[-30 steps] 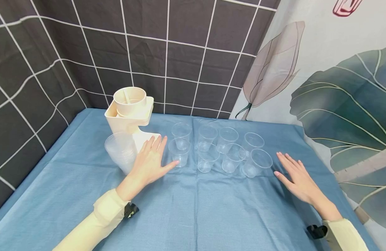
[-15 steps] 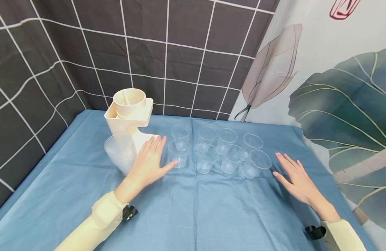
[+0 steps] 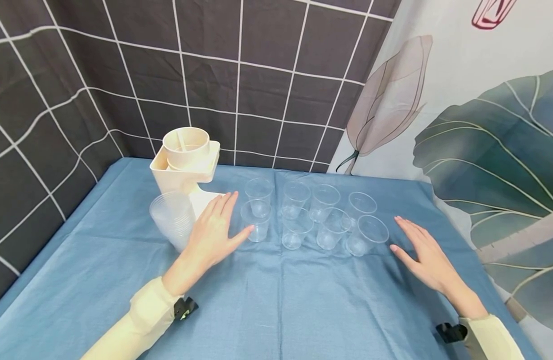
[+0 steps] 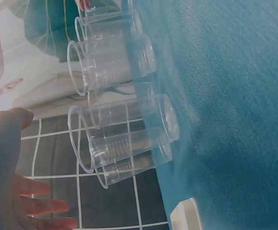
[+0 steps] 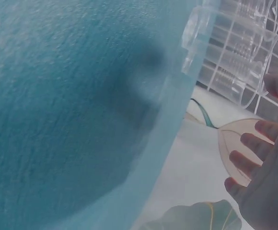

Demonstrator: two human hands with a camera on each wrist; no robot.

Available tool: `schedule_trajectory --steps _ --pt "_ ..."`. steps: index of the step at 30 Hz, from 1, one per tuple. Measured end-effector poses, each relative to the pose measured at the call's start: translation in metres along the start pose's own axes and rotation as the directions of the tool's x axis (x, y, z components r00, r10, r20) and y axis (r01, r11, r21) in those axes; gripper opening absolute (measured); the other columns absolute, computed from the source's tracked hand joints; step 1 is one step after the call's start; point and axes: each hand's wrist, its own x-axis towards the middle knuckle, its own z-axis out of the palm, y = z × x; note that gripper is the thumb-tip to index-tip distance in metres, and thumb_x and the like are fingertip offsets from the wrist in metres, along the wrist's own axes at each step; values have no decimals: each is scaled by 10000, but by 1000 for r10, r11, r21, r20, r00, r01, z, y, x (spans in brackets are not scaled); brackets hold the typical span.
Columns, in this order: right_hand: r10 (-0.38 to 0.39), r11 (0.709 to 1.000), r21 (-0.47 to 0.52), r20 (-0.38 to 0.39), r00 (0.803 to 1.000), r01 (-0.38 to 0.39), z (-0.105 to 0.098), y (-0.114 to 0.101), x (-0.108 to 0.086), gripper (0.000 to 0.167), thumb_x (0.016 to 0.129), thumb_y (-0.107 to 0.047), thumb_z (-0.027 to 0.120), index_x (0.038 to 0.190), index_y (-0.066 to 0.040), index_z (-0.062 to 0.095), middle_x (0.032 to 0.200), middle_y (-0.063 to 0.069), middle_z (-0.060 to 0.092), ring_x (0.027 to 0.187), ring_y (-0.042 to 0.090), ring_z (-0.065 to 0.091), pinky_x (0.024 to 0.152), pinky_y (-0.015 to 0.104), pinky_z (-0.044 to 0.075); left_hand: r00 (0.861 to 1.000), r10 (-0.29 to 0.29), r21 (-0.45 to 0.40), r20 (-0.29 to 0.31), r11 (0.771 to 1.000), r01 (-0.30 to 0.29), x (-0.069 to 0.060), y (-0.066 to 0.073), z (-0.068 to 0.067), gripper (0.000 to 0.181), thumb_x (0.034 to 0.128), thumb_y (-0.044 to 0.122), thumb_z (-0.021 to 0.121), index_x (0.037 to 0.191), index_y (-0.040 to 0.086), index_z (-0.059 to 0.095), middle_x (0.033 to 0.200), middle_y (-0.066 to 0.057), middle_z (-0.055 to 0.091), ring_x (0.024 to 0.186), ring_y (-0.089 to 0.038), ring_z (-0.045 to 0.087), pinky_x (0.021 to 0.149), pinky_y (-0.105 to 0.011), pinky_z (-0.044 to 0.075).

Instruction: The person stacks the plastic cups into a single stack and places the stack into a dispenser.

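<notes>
In the head view, several clear plastic cups (image 3: 332, 235) stand upright in two rows at the middle of the table. My left hand (image 3: 210, 235) hovers left of them with straight fingers, its thumb tip beside the front-left cup (image 3: 258, 234). Just left of that hand leans a nested stack of clear cups (image 3: 170, 217). My right hand (image 3: 424, 257) is held off the right end of the rows, fingers straight, near the front-right cup (image 3: 365, 241). Neither hand holds anything. In the left wrist view, a gap separates the left hand (image 4: 14, 177) from the cups (image 4: 124, 129).
A cream plastic stand (image 3: 182, 172) with a round top holder is at the back left, its white base partly behind my left fingers. Blue cloth (image 3: 240, 310) covers the table. A dark grid curtain (image 3: 213, 85) and a leaf-print curtain (image 3: 483, 150) hang behind.
Fingers of both hands have drawn slightly closer together, and the left hand has shifted a little. The head view has tilted slightly. Cups and stand have stayed in place.
</notes>
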Motion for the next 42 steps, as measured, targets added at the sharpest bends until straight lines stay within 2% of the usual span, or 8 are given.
schedule_trajectory --steps 7,11,17,22,28,33,39,42 --pt "10 1000 10 -27 1000 -10 -3 -7 5 676 902 -211 651 1493 -126 334 1419 235 441 1249 430 371 939 643 322 999 26 -33 -42 999 -28 -1 2 -4 692 820 406 700 1351 11 498 1313 -210 554 1238 -353 506 1045 -484 436" --pt "9 1000 16 -62 998 -8 -4 -9 8 636 907 -212 646 1471 -107 372 1371 247 481 1191 397 406 897 586 344 989 75 -36 -123 996 -80 -2 4 -8 622 812 349 715 1307 13 544 1261 -199 593 1187 -346 548 1006 -475 467" --pt "8 999 48 -124 992 -2 -5 -11 9 594 892 -172 655 1433 -79 427 1326 218 518 1109 329 433 847 472 337 935 167 -31 -313 982 -186 -2 8 -19 501 765 217 743 1209 19 619 1123 -164 665 1033 -332 622 895 -455 524" --pt "-5 998 64 -161 987 16 -5 -13 11 586 876 -139 668 1414 -63 448 1299 201 533 1079 287 435 827 413 320 902 185 -18 -390 978 -208 -3 11 -28 442 766 189 726 1171 32 645 1056 -139 683 965 -316 637 827 -448 539" --pt "-23 995 88 -215 976 42 -3 -16 15 582 830 -93 698 1373 -57 493 1252 159 576 1001 117 418 793 269 317 881 161 -40 -446 979 -199 -4 13 -40 386 798 192 681 1147 28 655 1040 -126 687 947 -303 625 831 -409 516" --pt "-25 992 118 -236 971 54 -4 -19 18 577 809 -73 713 1350 -52 513 1196 148 603 958 48 400 800 203 321 852 98 -100 -514 980 -173 -4 11 -49 382 798 211 667 1132 28 662 1039 -141 683 955 -336 576 896 -441 433" --pt "-5 986 163 -239 971 45 -4 -21 20 590 807 -69 721 1359 -87 515 1189 137 602 973 16 397 827 160 320 811 56 -85 -583 988 -129 -4 3 -60 484 804 349 643 1153 13 651 1086 -162 666 978 -378 540 872 -481 383" --pt "4 982 183 -238 971 40 -3 -22 20 596 809 -65 721 1366 -103 511 1182 132 601 971 10 398 834 149 324 813 16 -115 -582 988 -102 -6 -3 -64 543 773 363 663 1179 3 634 1127 -170 651 1020 -391 527 910 -457 370"
